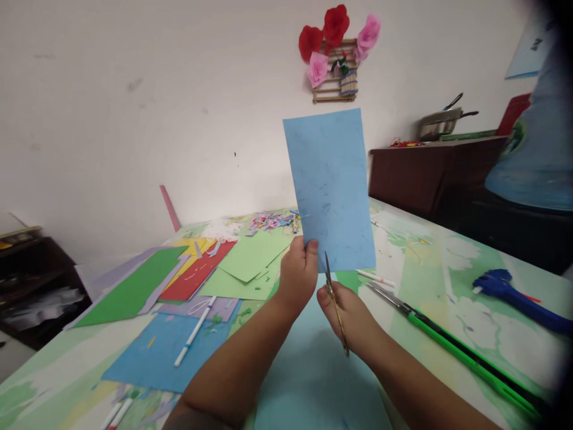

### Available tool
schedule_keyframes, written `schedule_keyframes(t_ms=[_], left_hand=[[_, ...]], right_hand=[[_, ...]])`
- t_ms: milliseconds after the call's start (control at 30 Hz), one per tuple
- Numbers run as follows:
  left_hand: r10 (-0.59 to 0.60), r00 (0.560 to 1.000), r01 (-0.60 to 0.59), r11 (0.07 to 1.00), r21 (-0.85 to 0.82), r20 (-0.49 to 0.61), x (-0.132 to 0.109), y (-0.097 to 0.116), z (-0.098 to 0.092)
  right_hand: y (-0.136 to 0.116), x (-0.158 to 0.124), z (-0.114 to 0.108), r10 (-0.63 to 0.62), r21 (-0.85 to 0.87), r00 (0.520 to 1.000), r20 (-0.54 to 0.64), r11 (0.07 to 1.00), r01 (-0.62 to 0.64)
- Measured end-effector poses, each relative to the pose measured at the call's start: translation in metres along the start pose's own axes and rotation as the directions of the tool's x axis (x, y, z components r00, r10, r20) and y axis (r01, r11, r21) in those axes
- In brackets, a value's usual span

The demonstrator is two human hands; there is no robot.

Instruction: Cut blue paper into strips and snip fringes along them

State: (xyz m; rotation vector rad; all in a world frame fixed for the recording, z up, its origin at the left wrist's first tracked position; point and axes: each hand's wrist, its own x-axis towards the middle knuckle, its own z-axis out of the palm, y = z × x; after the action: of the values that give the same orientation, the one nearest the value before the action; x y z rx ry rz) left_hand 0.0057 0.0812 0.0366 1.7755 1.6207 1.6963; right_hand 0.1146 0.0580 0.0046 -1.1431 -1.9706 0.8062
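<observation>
A sheet of light blue paper (331,185) is held upright above the table, pinched near its lower left corner by my left hand (298,270). My right hand (353,313) is closed around a pair of gold-handled scissors (333,292), blades pointing up. The blade tips reach the bottom edge of the blue paper, just right of my left thumb; whether they have cut into it I cannot tell. Below both hands lies a pale blue-green sheet (322,370) on the table.
Left of my hands lie green sheets (134,286), a red sheet (197,272), a blue sheet (156,352) and a white marker (194,331). A green utility knife (465,352) and a blue-handled tool (519,298) lie right. Paper scraps (271,221) are heaped by the wall.
</observation>
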Motion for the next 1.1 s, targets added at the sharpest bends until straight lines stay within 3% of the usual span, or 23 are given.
schedule_keyframes(t_ms=[233, 533, 800, 1100], left_hand=[[-0.022, 0.999, 0.021, 0.999, -0.027, -0.039, -0.005, -0.003, -0.001], [0.095, 0.993, -0.091, 0.994, 0.054, -0.071, -0.009, 0.006, -0.004], [0.067, 0.996, -0.068, 0.998, -0.018, -0.06, -0.009, 0.004, -0.003], [0.085, 0.994, -0.085, 0.996, 0.011, -0.063, -0.014, 0.006, -0.004]], right_hand=[[-0.001, -0.006, 0.004, -0.013, 0.041, 0.999, 0.035, 0.999, 0.012], [0.006, -0.005, 0.009, -0.049, 0.121, 0.998, 0.039, 0.992, 0.044], [0.018, -0.004, 0.012, -0.124, 0.155, 0.992, 0.026, 0.981, 0.118], [0.016, -0.01, 0.008, -0.144, 0.188, 0.987, 0.068, 0.974, 0.129]])
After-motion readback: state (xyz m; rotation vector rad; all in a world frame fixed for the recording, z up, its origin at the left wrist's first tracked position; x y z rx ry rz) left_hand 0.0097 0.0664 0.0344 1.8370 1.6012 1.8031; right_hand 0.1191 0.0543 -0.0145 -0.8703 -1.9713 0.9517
